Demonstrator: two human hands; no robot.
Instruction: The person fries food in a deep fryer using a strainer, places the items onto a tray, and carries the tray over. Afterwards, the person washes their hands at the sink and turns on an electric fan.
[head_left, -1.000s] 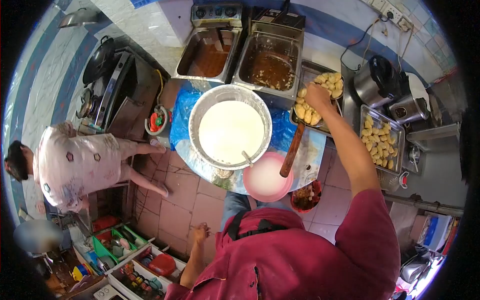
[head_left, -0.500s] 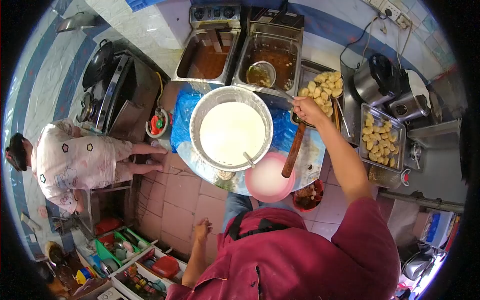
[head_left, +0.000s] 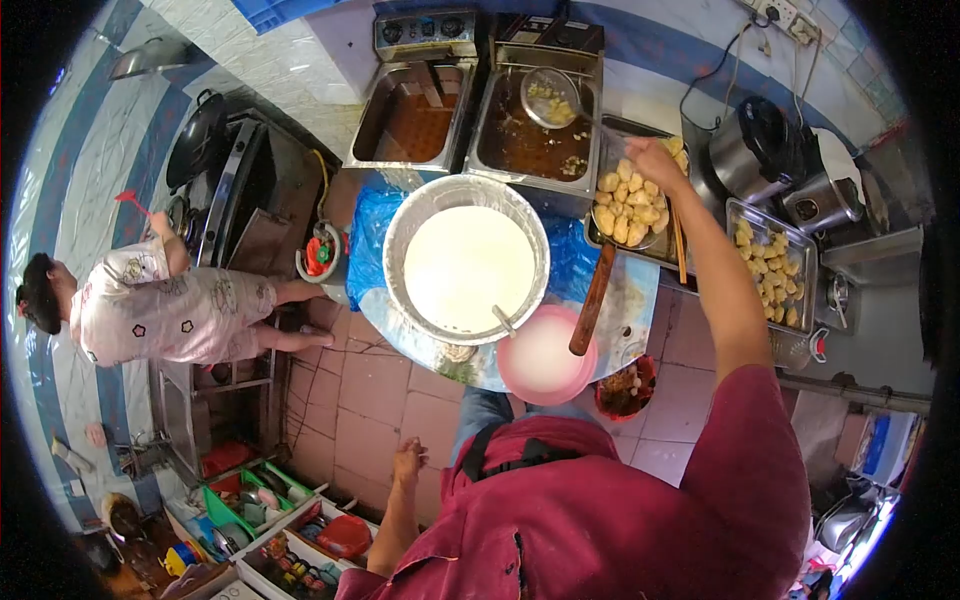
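"Right hand (head_left: pixel 654 160)?"

"Far side, right of centre. Fingers clamped on the handle of a mesh skimmer (head_left: pixel 549 98). Its bowl is over the far part of the right fryer (head_left: pixel 525 181), small pale bits inside. Whether it touches the oil, can't tell."

"Directly beside that hand?"

"Golden fried pieces (head_left: pixel 628 212), heaped in a wooden-handled strainer (head_left: pixel 595 300), handle pointing near. More pieces lie in a steel tray (head_left: pixel 807 262), farther right."

"Left hand (head_left: pixel 408 461)?"

"Near side, low, well apart from the table (head_left: pixel 632 312). Fingers apart or together, can't tell from here."

"On the table?"

"Large metal pot (head_left: pixel 396 240) of white liquid, a pink basin (head_left: pixel 591 363) just beside it, on the near right."

"Anyone else?"

"A co-worker (head_left: pixel 165 310) at far left, one raised hand by a red-ended utensil (head_left: pixel 128 198)."
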